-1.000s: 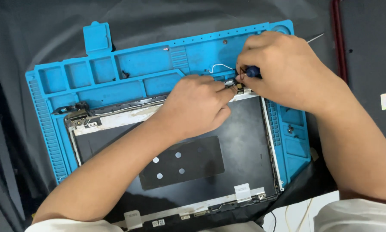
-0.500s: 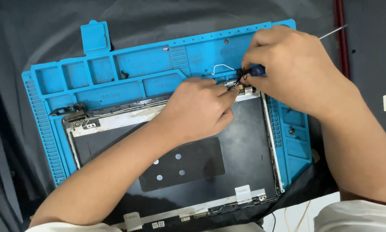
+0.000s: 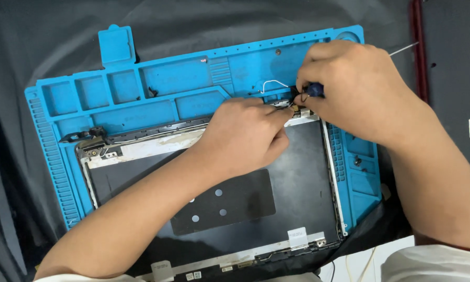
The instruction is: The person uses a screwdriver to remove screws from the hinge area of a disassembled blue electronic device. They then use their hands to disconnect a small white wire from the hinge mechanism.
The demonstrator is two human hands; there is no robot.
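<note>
Now, from the head view, the only one we have, we see a blue repair mat [image 3: 141, 112] spread on a dark cloth over the worktop, with a laptop lid shell [image 3: 303, 193] lying open-face-up across the mat's near half. Our left hand [image 3: 245, 138] rests on the shell's far edge, its grip together, fingertips pinched down on a small metal hinge bracket [image 3: 293, 108] at the shell's far right corner. Our right hand [image 3: 350, 86] sits just beyond that corner, its grip clamped on a screwdriver [image 3: 314, 90] with a dark blue handle; the thin shaft pokes out past the hand toward the mat's far right corner. The tip itself is hidden between our fingers, so we cannot tell whether it sits in a screw.

A thin white cable [image 3: 274, 83] loops up from the same corner, onto the mat. At the shell's far left corner a second hinge [image 3: 91, 137] sticks out, well apart from both hands. A darker patch with pale round spots [image 3: 222, 201] lies near the shell's middle.

We judge the shell light, thin and apt to flex, so it is best steadied flat by its edges, as the left hand does. The bracket looks stiff but small and easy to let slip; the cable seems fragile and best left unpulled.
</note>
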